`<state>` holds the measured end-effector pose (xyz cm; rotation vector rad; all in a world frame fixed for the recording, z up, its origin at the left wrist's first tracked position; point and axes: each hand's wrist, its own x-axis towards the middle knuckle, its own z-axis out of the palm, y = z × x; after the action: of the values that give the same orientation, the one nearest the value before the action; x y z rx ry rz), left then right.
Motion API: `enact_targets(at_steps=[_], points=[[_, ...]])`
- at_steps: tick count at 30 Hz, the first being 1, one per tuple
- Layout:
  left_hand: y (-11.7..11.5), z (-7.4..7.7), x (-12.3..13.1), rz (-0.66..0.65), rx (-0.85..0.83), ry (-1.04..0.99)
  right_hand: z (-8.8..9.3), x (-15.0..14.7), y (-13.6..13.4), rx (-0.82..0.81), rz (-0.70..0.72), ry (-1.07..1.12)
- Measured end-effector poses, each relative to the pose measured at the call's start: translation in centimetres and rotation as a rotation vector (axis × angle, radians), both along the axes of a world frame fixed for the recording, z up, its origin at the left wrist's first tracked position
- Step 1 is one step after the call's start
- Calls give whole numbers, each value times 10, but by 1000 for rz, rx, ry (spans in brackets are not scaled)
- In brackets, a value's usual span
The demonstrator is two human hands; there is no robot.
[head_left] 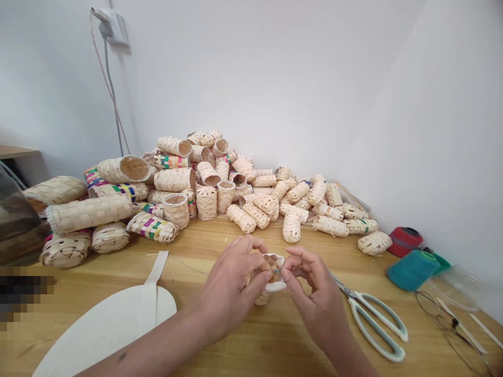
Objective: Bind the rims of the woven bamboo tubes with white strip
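Note:
A small woven basket stands upright on the table between my hands, with a white fabric strip around its rim. My left hand is closed on the left side of the basket, its thumb and fingers at the rim. At the rim's right side, my right hand pinches with thumb and forefinger. Whatever lies in that pinch is too small to make out. Scissors with pale green and white handles lie just right of my right hand.
Many woven baskets are heaped along the wall. Thread spools, one teal and one red, stand at right near eyeglasses. A white oval sheet with a fabric strip lies at left.

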<state>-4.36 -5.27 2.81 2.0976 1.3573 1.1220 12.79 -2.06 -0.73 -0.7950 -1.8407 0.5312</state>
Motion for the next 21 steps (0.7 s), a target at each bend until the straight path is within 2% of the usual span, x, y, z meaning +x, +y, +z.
enact_targets(at_steps=[7, 11, 15, 17, 21], points=[[-2, 1, -3, -51, 154, 102, 4, 1, 0, 37, -11, -20], [-1, 0, -6, -41, 62, 1, 6, 3, 0, 44, -26, -59], [2, 1, -6, 60, -59, -153, 6, 5, -1, 44, -31, -73], [3, 2, -4, 86, -77, -207, 7, 6, 0, 48, -18, -84], [3, 2, -3, 57, -61, -223, 11, 9, 0, 61, -27, -150]])
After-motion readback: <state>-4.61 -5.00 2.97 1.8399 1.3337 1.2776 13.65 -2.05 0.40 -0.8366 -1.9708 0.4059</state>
